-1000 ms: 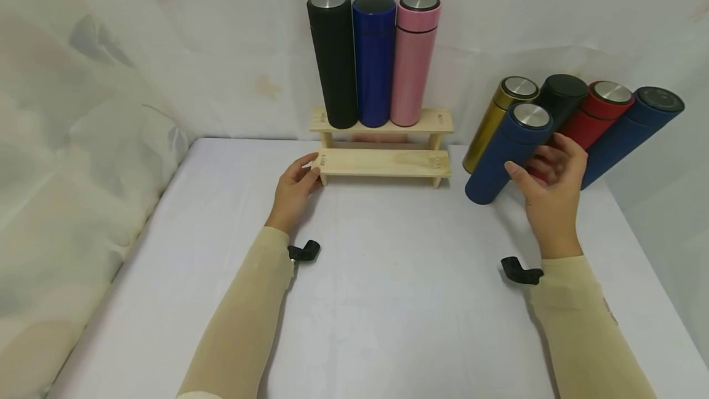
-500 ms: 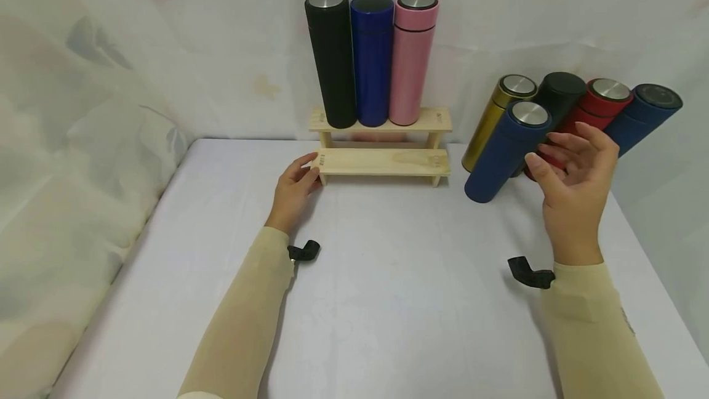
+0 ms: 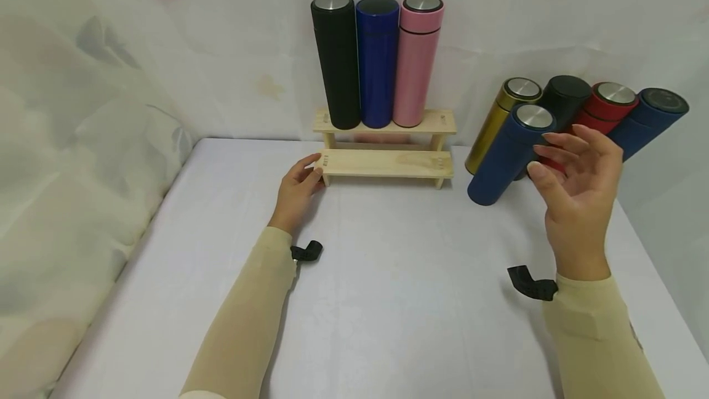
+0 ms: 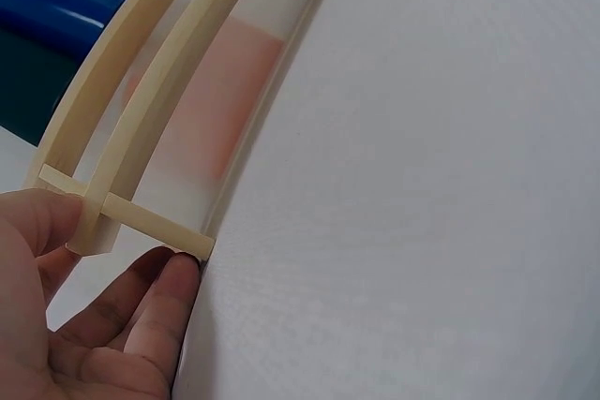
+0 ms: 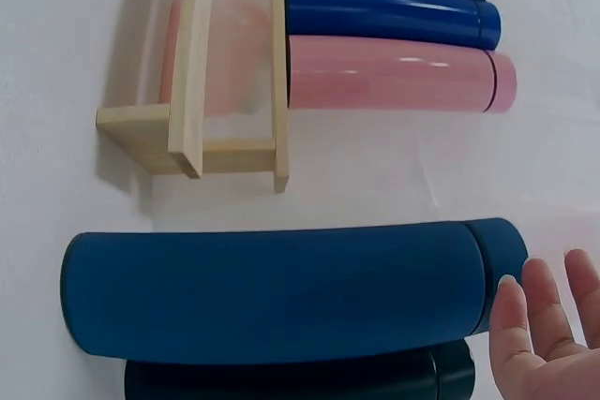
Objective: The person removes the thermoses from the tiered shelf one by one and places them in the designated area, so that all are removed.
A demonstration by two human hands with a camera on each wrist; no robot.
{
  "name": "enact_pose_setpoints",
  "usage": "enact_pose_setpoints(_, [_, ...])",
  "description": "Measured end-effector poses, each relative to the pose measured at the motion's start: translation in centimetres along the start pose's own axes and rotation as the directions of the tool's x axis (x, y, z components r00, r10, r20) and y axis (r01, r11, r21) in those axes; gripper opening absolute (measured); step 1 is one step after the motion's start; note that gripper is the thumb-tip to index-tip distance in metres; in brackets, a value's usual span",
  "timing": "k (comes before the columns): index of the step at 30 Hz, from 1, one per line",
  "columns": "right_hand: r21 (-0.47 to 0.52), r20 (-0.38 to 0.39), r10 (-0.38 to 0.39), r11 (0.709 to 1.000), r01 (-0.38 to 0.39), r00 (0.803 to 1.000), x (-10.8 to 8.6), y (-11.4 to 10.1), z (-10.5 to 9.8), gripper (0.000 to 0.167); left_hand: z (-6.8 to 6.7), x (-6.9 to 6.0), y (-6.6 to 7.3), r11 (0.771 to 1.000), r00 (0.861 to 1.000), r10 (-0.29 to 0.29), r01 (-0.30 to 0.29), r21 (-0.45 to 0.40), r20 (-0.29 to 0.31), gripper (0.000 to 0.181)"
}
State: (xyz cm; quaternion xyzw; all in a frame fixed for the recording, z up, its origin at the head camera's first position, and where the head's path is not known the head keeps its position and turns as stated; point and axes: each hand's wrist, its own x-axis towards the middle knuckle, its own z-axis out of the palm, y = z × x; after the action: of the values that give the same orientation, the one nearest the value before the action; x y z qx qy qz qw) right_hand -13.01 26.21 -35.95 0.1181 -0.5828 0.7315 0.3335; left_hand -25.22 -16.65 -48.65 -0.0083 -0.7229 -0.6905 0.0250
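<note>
My left hand (image 3: 296, 193) grips the left end of a two-step wooden stand (image 3: 388, 164). In the left wrist view the thumb lies on the lower shelf's end and the fingertips (image 4: 178, 278) touch its side leg. On the upper shelf, black (image 3: 339, 66), glossy blue (image 3: 378, 66) and pink (image 3: 418, 72) vacuum flasks stand side by side. My right hand (image 3: 581, 202) is raised with loosely bent fingers, holding nothing. It is just right of a matte blue flask (image 3: 501, 159) standing on the table. In the right wrist view its fingers overlap that flask's cap (image 5: 506, 255); contact cannot be told.
Behind the matte blue flask stand a gold flask (image 3: 487, 137), a black one (image 3: 564, 97), a red one (image 3: 604, 106) and a second blue one (image 3: 653, 119). White cloth covers the table (image 3: 388, 294). A patterned curtain (image 3: 83, 171) hangs at the left.
My right hand has come off the matte blue flask and moved right, its fingers spreading. That flask stays standing in place. My left hand keeps its grip on the stand.
</note>
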Motion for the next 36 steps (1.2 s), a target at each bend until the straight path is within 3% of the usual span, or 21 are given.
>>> enact_pose_setpoints(7, [0.081,0.063,-0.009,0.997,0.004,0.998,-0.6,0.1,0.7,0.065,0.1,-0.1,0.0,1.0,1.0,0.002,-0.002,0.002,0.0,0.04])
enact_pose_setpoints(17, [0.045,0.204,0.009,0.999,-0.019,0.979,-1.4,0.6,2.2,0.066,0.1,-0.2,0.1,1.0,1.0,-0.012,0.012,0.015,-0.003,0.04])
enact_pose_setpoints(23, [-0.072,0.297,0.022,0.997,-0.001,0.955,-1.6,1.2,3.4,0.07,-0.1,-0.1,0.0,1.0,1.0,-0.006,0.005,0.006,0.005,0.041])
enact_pose_setpoints(27, [-0.211,0.347,0.066,0.978,0.009,0.936,-1.1,1.9,4.3,0.075,-0.2,-0.1,-0.2,1.0,1.0,0.0,0.0,0.028,0.009,0.041])
enact_pose_setpoints(31, [-0.333,0.349,0.138,0.943,-0.015,0.927,-0.1,2.9,5.1,0.079,-0.3,0.0,-0.4,0.999,1.0,0.012,-0.012,0.036,0.009,0.04])
enact_pose_setpoints(36, [-0.381,0.33,0.196,0.923,-0.059,0.923,1.0,4.2,6.1,0.081,-0.1,0.0,-0.3,1.0,1.0,0.014,-0.014,0.015,0.008,0.04])
